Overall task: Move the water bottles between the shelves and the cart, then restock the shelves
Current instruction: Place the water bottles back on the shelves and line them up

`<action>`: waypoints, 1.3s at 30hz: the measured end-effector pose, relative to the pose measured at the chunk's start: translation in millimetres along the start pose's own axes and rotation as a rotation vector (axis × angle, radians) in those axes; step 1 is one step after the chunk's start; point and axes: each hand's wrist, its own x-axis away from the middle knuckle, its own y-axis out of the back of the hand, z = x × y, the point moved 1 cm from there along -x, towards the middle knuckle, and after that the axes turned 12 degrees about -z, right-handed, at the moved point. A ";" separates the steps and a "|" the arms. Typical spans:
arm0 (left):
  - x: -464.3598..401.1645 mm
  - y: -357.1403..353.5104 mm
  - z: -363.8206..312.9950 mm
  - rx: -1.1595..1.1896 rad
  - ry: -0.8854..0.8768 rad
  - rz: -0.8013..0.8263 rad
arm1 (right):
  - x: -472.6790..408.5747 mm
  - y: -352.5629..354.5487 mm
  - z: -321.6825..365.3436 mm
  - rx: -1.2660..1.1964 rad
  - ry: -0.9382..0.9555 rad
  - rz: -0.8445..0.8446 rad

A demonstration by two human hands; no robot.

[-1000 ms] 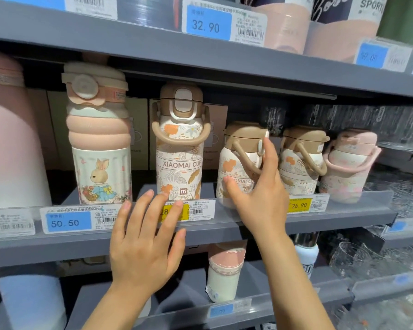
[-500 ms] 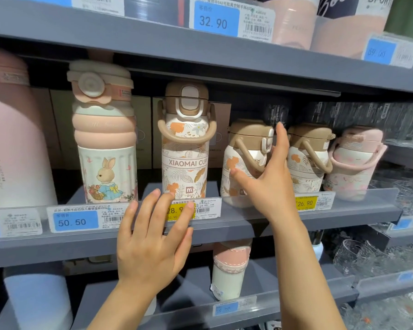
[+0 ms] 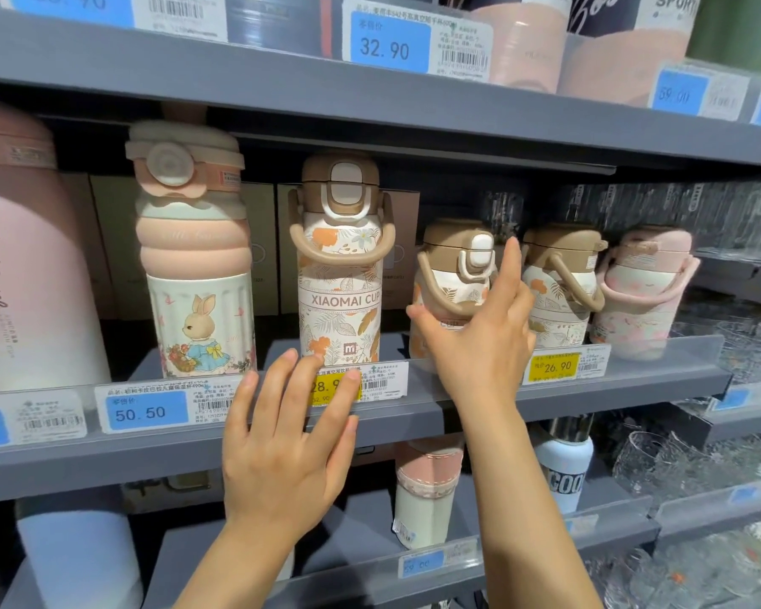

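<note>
The right hand (image 3: 475, 340) has closed in since a second ago: thumb and fingers now wrap the short floral bottle (image 3: 451, 292) on the middle shelf (image 3: 633, 380), probably about to lift it out. The left hand (image 3: 288, 437) rests flat, fingers straight, over the yellow price tag (image 3: 326, 386). Right of it stand two more short bottles.

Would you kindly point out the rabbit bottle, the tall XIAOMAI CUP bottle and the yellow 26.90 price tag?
rabbit bottle (image 3: 198, 320): head view, on the rabbit picture on its lower body.
XIAOMAI CUP bottle (image 3: 339, 301): head view, on its printed name band.
26.90 price tag (image 3: 555, 367): head view, on the yellow price field.
</note>
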 end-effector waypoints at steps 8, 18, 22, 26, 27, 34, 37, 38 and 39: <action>0.2 -0.7 -0.3 0.004 0.004 -0.006 | 0.7 1.3 -3.0 -0.046 -0.030 0.040; 0.0 -0.1 0.5 0.010 0.009 -0.002 | 2.0 -0.4 -4.4 -0.035 -0.046 -0.001; -0.7 1.9 -0.8 0.023 0.021 0.013 | 7.6 12.8 -9.6 -0.171 -0.003 0.005; -5.9 2.6 -6.4 0.060 0.095 0.009 | 10.3 42.9 -31.1 -0.255 0.089 -0.123; -8.5 2.3 -12.8 0.083 0.121 0.004 | 5.6 50.0 -39.5 -0.230 0.128 -0.172; -43.7 -21.0 -103.9 0.382 0.011 0.083 | -65.4 82.2 -95.3 0.003 0.342 -0.121; -46.4 -38.8 -127.1 0.338 0.002 0.118 | -99.9 85.9 -120.0 0.142 0.529 0.097; -44.7 -43.7 -131.4 0.293 -0.001 0.123 | -108.9 86.8 -127.4 0.181 0.583 0.154; -42.7 -47.6 -133.8 0.243 -0.004 0.123 | -115.8 87.8 -132.3 0.205 0.620 0.202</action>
